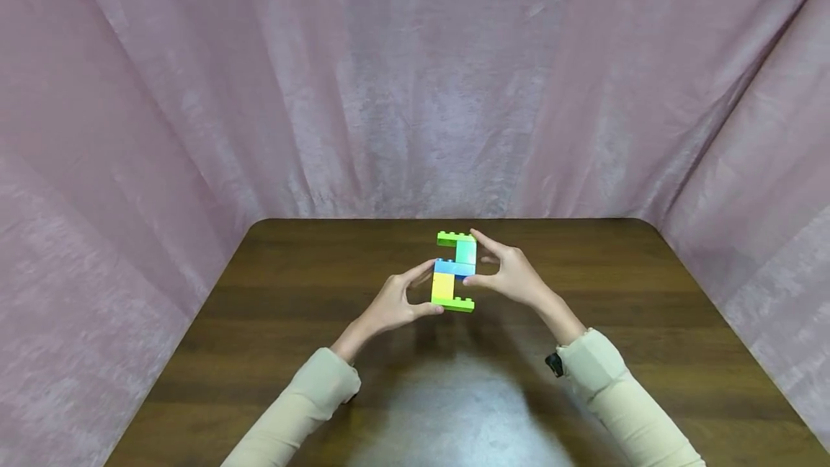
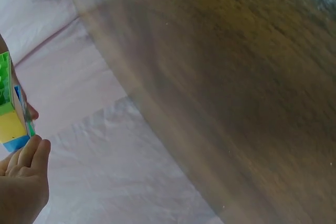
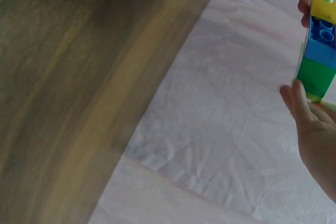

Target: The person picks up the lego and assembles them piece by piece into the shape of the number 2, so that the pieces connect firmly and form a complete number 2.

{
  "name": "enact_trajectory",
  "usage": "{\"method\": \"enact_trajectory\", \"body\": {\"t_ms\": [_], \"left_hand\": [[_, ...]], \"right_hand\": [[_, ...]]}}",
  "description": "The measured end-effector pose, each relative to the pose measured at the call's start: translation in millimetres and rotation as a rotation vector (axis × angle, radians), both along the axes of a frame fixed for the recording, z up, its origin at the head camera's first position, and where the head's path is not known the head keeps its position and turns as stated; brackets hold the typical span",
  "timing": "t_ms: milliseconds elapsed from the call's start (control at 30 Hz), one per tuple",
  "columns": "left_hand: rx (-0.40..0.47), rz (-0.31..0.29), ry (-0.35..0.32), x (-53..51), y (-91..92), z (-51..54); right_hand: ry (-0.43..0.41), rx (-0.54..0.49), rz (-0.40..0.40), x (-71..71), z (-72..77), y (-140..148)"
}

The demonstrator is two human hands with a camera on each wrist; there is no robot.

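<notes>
Both hands hold one stack of toy building blocks over the table in the head view. From bottom to top it has a lime-green block, a yellow block, a blue block, a green block and another lime-green block. My left hand grips the left side, its thumb at the bottom block and fingertips by the blue one. On the other side, my right hand pinches between the top block and the blue block's underside. Hollow tubes show under the blue block in the right wrist view.
A dark brown wooden table with rounded far corners lies beneath the hands. Pink curtains hang behind it and along both sides. A small black object shows at the right sleeve cuff.
</notes>
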State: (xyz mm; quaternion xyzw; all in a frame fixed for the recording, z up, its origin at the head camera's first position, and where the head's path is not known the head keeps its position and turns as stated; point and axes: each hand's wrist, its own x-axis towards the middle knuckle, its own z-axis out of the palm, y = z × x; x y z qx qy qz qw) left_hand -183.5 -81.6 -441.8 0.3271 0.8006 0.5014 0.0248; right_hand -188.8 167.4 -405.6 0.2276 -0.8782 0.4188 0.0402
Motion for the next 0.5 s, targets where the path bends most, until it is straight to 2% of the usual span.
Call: {"method": "enact_trajectory", "body": {"t_ms": [100,300,500], "left_hand": [[-0.005,0.008,-0.017,1.0,0.8,-0.5],[0.033,0.016,-0.037,0.2,2.1,0.5],[0.010,0.038,-0.007,0.1,1.1,3.7]], "right_hand": [[0.019,-0.027,-0.016,-0.3,-2.5,-1.0],[-0.005,-0.109,-0.011,-4.9,-5.1,-1.7],[-0.013,-0.149,0.010,-8.0,-5.0,-3.7]]}}
